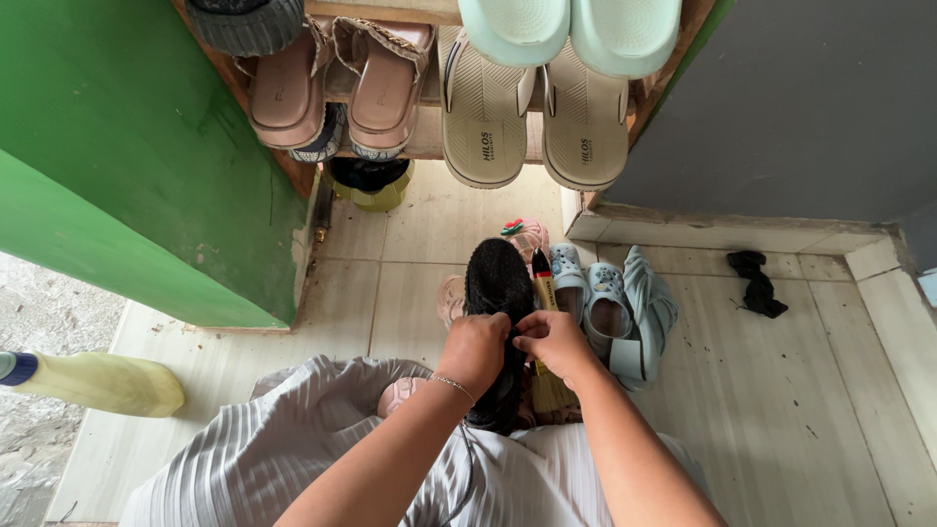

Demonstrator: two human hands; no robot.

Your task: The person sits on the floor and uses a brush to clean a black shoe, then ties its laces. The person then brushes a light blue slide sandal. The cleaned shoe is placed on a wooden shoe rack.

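Note:
A black shoe [497, 283] points away from me, sole side hidden, held in front of my lap. My left hand [475, 349] grips its near part from the left. My right hand [553, 340] pinches the same part of the shoe from the right, fingers closed on it. Just to the right of the shoe lies a small brush [545, 293] with a dark and yellow handle and straw-coloured bristles, partly under my right hand. A thin bracelet circles my left wrist.
A wooden shoe rack [429, 137] above holds pink heeled sandals [332, 88], beige slides [532, 127] and mint clogs [571, 29]. Pale blue clogs [610, 307] lie on the tiled floor by the brush. A black cloth [756, 283] lies right. A green wall [127, 166] stands left, a yellow bottle [98, 383] beside it.

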